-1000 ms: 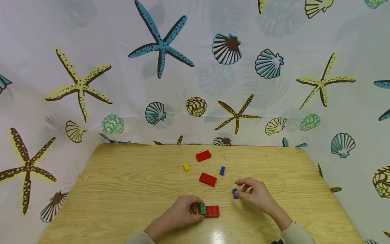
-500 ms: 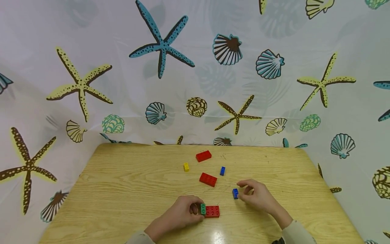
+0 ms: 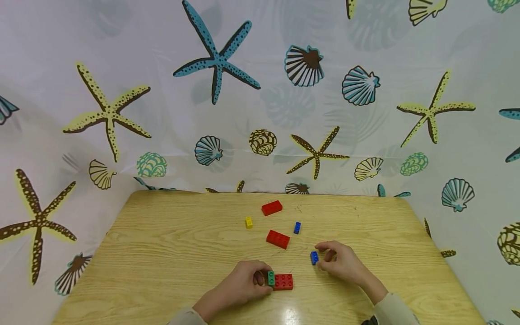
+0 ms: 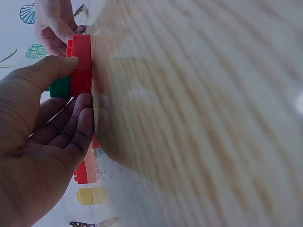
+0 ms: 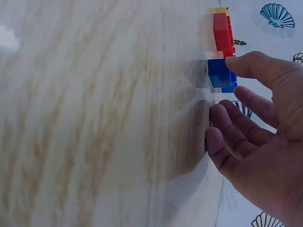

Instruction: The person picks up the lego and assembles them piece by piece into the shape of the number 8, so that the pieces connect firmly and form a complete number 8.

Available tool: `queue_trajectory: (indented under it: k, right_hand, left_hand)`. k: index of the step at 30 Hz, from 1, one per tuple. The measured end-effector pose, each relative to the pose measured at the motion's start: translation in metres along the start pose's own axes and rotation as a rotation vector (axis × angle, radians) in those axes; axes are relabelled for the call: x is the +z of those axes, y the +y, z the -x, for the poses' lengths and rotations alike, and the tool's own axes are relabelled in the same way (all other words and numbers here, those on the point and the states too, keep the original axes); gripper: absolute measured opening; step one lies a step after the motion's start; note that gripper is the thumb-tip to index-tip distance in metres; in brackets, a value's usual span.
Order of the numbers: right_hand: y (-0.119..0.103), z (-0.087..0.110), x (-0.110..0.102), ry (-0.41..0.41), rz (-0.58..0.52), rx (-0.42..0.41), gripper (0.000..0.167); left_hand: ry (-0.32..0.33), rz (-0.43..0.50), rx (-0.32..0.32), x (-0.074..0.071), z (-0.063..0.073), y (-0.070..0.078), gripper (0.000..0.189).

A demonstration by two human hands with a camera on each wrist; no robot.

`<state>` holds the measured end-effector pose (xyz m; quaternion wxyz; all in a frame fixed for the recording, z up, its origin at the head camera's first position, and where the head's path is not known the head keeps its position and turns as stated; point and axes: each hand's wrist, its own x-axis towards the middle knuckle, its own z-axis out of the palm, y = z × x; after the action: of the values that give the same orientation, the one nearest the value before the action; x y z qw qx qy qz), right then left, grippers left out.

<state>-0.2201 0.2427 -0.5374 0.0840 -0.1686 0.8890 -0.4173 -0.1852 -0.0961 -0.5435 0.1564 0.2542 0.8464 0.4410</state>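
My left hand (image 3: 248, 284) pinches a stack of building bricks between thumb and fingers. It is a small green brick (image 3: 271, 278) on the left end of a red eight-stud brick (image 3: 283, 281), low on the table. In the left wrist view the thumb presses the side of the red brick (image 4: 81, 54), and the green brick (image 4: 59, 88) is partly covered. My right hand (image 3: 341, 263) is beside a small blue brick (image 3: 314, 258), its fingers loosely bent and spread. Seen from the right wrist, the thumb tip overlaps the edge of this blue brick (image 5: 218, 73), with the other fingers below.
Farther back on the wooden table (image 3: 183, 234) lie a red brick (image 3: 278, 239), a second blue brick (image 3: 297, 228), a yellow brick (image 3: 249, 222) and another red brick (image 3: 271, 207). A curtain (image 3: 260, 113) printed with shells and starfish surrounds the table's back and sides.
The right hand has shifted slightly right and down, baring more of the blue brick. The left hand keeps its hold on the stack.
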Motion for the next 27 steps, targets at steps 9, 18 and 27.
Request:
queue_trajectory:
  k: [9, 18, 27]
  right_hand:
    - [0.0011, -0.0018, 0.0013, -0.008, -0.007, 0.001, 0.047]
    - [-0.0002, -0.0022, 0.0011, -0.006, 0.017, -0.003, 0.047]
    - [-0.0017, -0.0019, 0.0024, 0.007, 0.029, -0.027, 0.043]
  left_hand:
    - [-0.004, 0.001, -0.006, -0.0001, -0.0003, -0.0004, 0.035]
    - [-0.012, 0.001, -0.017, -0.0001, -0.0010, -0.0007, 0.036]
    - [-0.012, 0.000, -0.010, -0.0006, -0.0008, 0.0003, 0.036]
